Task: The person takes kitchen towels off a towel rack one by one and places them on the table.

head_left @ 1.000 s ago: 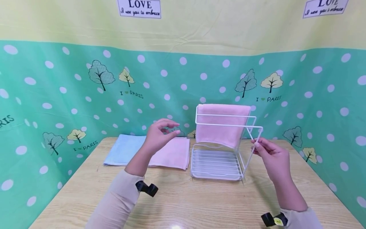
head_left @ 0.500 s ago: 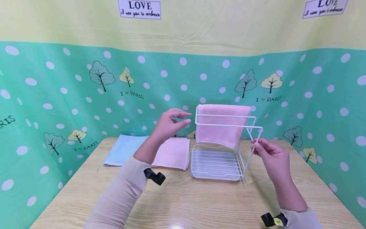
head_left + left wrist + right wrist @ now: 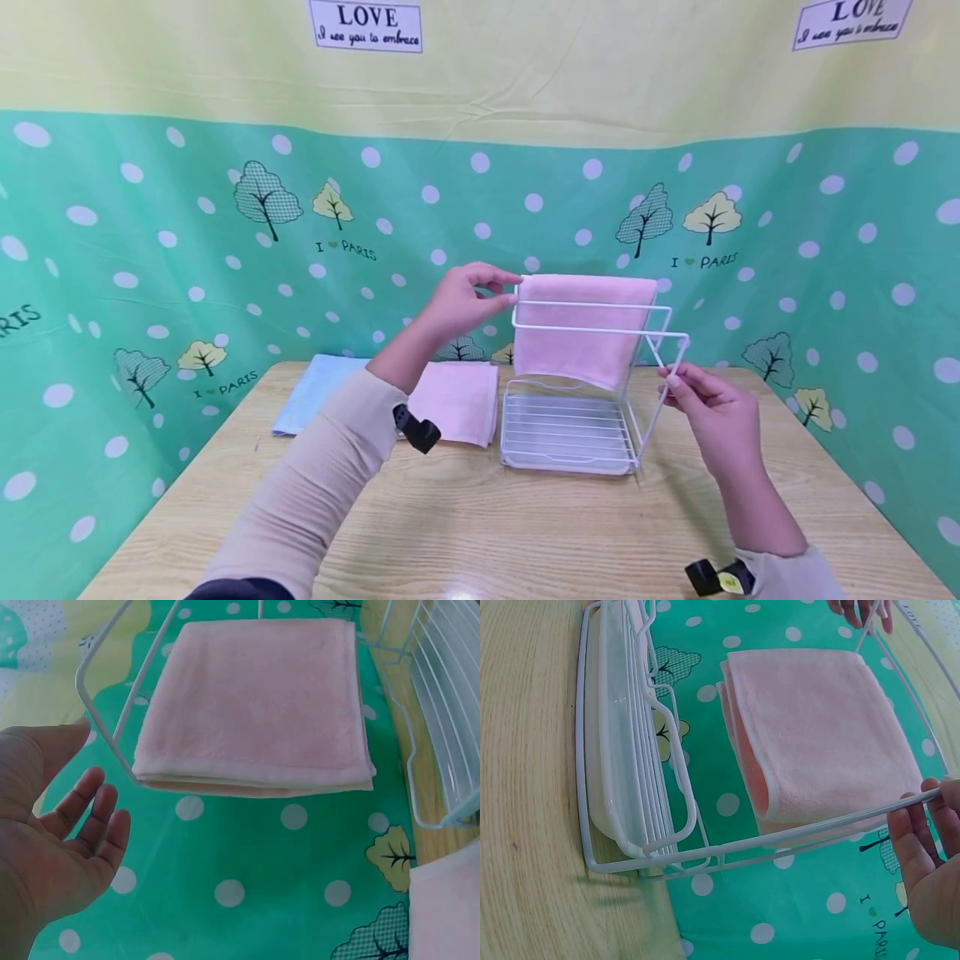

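A white wire rack (image 3: 600, 331) stands on the table, with a folded pink towel (image 3: 585, 354) draped over its rear top bar. My right hand (image 3: 720, 417) pinches the rack's right side wire between thumb and fingers, also plain in the right wrist view. At the rack's upper left corner is my left hand (image 3: 461, 300), thumb and forefinger apart beside the towel's top edge. In the left wrist view this left hand (image 3: 64, 855) has loosely bent fingers close to the wire, with nothing held; whether a fingertip touches it I cannot tell.
Left of the rack lie a second folded pink towel (image 3: 457, 404) and a folded blue towel (image 3: 322, 392), partly behind my left arm. A pale tray (image 3: 566, 468) sits under the rack's lower wire shelf. A green and yellow patterned curtain (image 3: 420, 217) hangs behind the wooden table (image 3: 525, 533).
My left hand has moved right and up, from above the pink towel on the table to the rack's upper left corner. My right hand keeps its grip on the rack.
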Tool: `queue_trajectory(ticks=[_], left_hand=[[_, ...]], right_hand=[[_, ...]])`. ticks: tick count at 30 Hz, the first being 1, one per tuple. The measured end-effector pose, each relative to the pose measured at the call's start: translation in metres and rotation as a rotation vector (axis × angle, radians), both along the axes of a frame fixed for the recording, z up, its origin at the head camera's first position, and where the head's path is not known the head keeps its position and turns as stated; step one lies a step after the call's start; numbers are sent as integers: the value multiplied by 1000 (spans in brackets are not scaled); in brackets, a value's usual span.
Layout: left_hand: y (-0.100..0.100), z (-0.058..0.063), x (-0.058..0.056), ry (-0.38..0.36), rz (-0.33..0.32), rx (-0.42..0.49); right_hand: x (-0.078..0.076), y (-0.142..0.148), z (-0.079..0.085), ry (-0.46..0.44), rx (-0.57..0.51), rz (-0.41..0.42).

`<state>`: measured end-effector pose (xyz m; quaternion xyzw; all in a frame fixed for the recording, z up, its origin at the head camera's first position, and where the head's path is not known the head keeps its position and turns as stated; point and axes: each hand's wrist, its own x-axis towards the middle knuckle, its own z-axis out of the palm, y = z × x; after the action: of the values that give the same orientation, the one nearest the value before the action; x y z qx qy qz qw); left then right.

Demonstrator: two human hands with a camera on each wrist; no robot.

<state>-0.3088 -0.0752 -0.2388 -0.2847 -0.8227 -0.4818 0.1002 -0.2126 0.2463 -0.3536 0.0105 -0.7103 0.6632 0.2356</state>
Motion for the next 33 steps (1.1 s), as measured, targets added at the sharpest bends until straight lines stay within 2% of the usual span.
queue_trajectory(ticks=[3, 13, 22, 28, 33], left_hand=[[4, 6, -4, -15, -1, -33], [19, 27, -12, 24, -5, -163], [29, 30, -20, 46, -27, -253], [39, 38, -26, 69, -56, -369], [52, 40, -30, 87, -49, -454]], right_hand=[[0, 0, 0, -13, 15, -10], [-1, 1, -1, -21, -11, -3], [1, 0, 0, -27, 26, -18], [2, 1, -1, -25, 11, -7], [2, 0, 1, -30, 46, -31]])
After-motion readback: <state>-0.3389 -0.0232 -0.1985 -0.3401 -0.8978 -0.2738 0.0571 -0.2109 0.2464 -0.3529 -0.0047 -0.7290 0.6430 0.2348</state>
